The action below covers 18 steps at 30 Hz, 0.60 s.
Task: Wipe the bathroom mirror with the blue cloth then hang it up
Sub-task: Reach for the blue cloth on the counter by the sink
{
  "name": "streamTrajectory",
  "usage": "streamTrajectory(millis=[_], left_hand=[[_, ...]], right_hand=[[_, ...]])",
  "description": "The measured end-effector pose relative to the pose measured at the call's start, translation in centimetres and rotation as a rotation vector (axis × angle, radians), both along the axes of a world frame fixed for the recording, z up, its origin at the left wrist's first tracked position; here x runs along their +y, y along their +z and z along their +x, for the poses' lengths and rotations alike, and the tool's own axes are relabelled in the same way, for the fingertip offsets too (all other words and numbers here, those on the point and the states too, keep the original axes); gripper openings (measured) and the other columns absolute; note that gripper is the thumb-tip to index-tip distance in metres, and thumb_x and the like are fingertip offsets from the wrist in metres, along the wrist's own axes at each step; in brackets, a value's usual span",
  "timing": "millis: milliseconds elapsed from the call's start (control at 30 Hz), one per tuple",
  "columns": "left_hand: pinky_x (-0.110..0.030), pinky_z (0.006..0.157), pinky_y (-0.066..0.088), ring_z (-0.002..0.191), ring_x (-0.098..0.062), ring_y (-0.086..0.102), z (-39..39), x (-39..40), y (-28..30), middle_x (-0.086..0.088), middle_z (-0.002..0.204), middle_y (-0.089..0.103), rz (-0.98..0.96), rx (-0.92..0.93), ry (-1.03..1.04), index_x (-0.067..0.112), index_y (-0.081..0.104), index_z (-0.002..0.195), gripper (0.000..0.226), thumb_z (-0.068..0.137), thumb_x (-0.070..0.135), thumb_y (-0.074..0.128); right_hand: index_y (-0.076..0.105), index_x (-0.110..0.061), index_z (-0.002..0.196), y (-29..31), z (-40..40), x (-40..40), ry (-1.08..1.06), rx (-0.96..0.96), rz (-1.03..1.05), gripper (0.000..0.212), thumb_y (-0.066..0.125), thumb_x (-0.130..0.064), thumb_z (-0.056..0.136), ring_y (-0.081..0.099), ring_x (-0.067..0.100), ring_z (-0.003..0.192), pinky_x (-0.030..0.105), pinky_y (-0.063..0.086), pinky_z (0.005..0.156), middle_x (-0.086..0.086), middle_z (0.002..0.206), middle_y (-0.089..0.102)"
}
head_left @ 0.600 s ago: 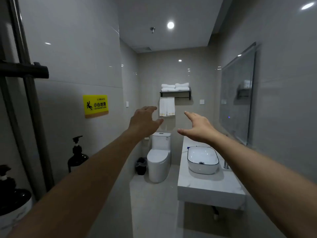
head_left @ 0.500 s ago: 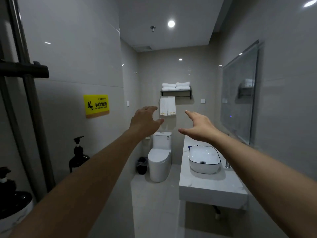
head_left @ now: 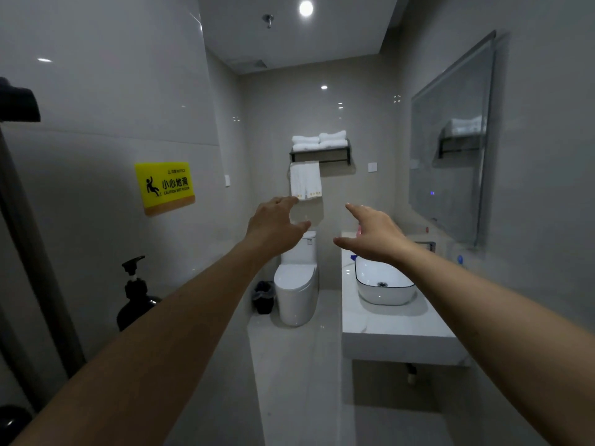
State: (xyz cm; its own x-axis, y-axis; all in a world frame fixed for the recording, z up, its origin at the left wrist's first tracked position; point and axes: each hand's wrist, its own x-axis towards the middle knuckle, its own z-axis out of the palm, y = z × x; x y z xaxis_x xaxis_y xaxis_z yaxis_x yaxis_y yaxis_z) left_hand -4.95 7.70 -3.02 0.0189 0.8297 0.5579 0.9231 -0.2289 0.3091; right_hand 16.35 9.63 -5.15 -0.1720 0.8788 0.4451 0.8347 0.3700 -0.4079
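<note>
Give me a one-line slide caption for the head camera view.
Both empty hands, left hand and right hand, reach forward in a bathroom, mirror on the right wall above the sink.

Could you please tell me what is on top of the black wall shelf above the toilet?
Folded white towels lie on the shelf. Anything behind them is hidden.

The tank of the white ceramic toilet (head_left: 297,284) is partly hidden by the left hand (head_left: 273,225), the rear of the white marble bench (head_left: 396,326) by the right hand (head_left: 375,235), and the small blue object (head_left: 460,259) beneath the wall mirror (head_left: 450,149) is too blurred to be identified.
</note>
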Motion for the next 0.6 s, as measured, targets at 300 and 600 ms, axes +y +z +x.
streamTrajectory(millis=[300, 600], left_hand=[[-0.044, 0.114, 0.039, 0.142, -0.025, 0.040, 0.3, 7.4, -1.5, -0.004, 0.155, 0.044, -0.021, -0.015, 0.000, 0.020, 0.043, 0.150, 0.066, 0.093, 0.044, 0.065], [-0.049, 0.116, 0.037, 0.143, -0.023, 0.038, 4.5, 17.5, -0.6, 0.000, 0.155, 0.044, -0.014, -0.046, 0.050, 0.024, 0.042, 0.151, 0.067, 0.091, 0.047, 0.062]], right_hand=[[0.025, -0.027, 0.162, -1.5, 0.5, 7.5, 0.003, -0.055, -0.017, 0.091, 0.069, -0.055, 0.088, 0.027, 0.027, 0.153, 0.047, 0.029, 0.122, 0.007, 0.166, 0.031], [0.025, -0.026, 0.162, -0.5, 4.7, 19.0, 0.055, -0.063, -0.017, 0.092, 0.070, -0.055, 0.087, 0.026, 0.026, 0.153, 0.046, 0.029, 0.122, 0.006, 0.167, 0.029]])
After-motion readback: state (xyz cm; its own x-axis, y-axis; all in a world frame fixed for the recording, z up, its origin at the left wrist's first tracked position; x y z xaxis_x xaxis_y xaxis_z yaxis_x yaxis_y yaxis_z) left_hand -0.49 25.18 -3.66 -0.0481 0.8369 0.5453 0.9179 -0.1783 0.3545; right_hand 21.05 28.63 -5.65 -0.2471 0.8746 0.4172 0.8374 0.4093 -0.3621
